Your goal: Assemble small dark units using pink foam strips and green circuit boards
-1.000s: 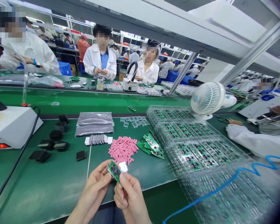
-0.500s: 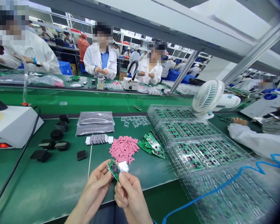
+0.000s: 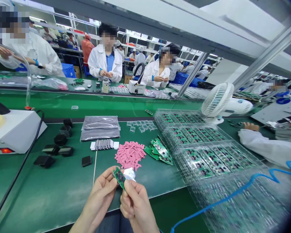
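A small green circuit board (image 3: pixel 119 177) with a dark round part is held tilted between my two hands near the table's front edge. My left hand (image 3: pixel 103 189) pinches its upper left end, and my right hand (image 3: pixel 135 199) grips its lower right end between thumb and fingers. Just behind the board lie white shiny pieces (image 3: pixel 129 174). Beyond them is a heap of pink strips (image 3: pixel 130 154). Several green boards (image 3: pixel 160 150) are piled to the right of the heap. A row of white and black pieces (image 3: pixel 103 144) lies to its left.
Stacked clear trays of boards (image 3: pixel 208 158) fill the right side, with a white fan (image 3: pixel 218 100) behind. Black blocks (image 3: pixel 60 139) and a white machine (image 3: pixel 12 132) stand left. A blue coiled cord (image 3: pixel 223 199) crosses the trays. A co-worker's sleeve (image 3: pixel 259 142) is at right.
The view has shifted slightly, and both hands still hold the board in much the same pose. A clear piece on the green belt has moved right. Across the belt, people's hands have moved.
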Demonstrator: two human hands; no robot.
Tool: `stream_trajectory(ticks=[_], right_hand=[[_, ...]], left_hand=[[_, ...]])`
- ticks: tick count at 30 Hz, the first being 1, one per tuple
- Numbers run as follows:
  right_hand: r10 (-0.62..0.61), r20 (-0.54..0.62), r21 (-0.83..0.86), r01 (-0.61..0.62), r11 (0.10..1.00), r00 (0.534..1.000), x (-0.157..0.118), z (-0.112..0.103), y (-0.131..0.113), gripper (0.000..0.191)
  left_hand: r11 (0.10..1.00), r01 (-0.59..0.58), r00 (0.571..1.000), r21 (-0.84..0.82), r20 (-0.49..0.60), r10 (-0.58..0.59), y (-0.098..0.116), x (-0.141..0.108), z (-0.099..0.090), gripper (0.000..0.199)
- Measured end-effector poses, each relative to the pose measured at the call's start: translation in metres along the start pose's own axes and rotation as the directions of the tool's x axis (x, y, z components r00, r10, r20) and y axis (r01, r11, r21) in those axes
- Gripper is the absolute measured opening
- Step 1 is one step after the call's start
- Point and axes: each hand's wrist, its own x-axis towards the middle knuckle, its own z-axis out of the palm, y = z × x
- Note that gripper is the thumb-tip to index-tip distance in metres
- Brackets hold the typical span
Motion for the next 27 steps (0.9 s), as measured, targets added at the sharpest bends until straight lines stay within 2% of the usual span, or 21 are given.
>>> stream_trajectory(ticks=[4,6,7,9,11,13,15,17,22,24,27], right_hand=[[0.102,0.047,-0.066,-0.099,0.993,0.994,0.0,-0.01,-0.006,0.053],[0.09,0.016,-0.267,-0.082,0.96,0.996,-0.001,-0.015,-0.011,0.05],[0.019,-0.017,-0.402,-0.024,0.915,1.0,-0.003,-0.017,-0.014,0.047],[-0.233,-0.037,-0.654,0.152,0.741,0.972,-0.008,-0.019,-0.019,0.036],[-0.454,0.091,-0.802,0.336,0.494,0.886,-0.014,-0.018,-0.024,0.024],[-0.537,0.285,-0.829,0.485,0.277,0.794,-0.019,-0.015,-0.027,0.025],[-0.544,0.419,-0.797,0.581,0.163,0.727,-0.021,-0.012,-0.028,0.022],[-0.544,0.452,-0.772,0.616,0.158,0.706,-0.021,-0.011,-0.03,0.019],[-0.497,0.432,-0.779,0.589,0.215,0.753,-0.021,-0.013,-0.035,0.012],[-0.47,0.449,-0.79,0.583,0.188,0.76,-0.023,-0.012,-0.037,0.012],[-0.447,0.491,-0.812,0.578,0.076,0.748,-0.027,-0.009,-0.039,0.016]], left_hand=[[0.996,-0.064,0.998,0.062,-0.026,0.066,0.001,-0.006,0.002,0.038],[0.989,-0.097,0.994,0.109,-0.04,0.102,0.003,-0.008,0.003,0.039],[0.984,-0.115,0.991,0.137,-0.05,0.123,0.004,-0.01,0.005,0.039],[0.969,-0.15,0.983,0.198,-0.079,0.168,0.004,-0.011,0.008,0.039],[0.955,-0.162,0.976,0.249,-0.102,0.193,0.003,-0.011,0.011,0.039],[0.949,-0.159,0.976,0.272,-0.099,0.192,0.001,-0.011,0.014,0.04],[0.946,-0.168,0.977,0.277,-0.078,0.197,0.0,-0.01,0.015,0.035],[0.94,-0.184,0.977,0.286,-0.053,0.208,0.002,-0.009,0.013,0.028],[0.921,-0.142,0.989,0.363,0.08,0.121,0.012,-0.011,0.007,0.024],[0.898,-0.166,0.981,0.408,0.156,0.111,0.015,-0.012,0.005,0.021],[0.845,-0.218,0.972,0.488,0.19,0.141,0.017,-0.012,0.005,0.013]])
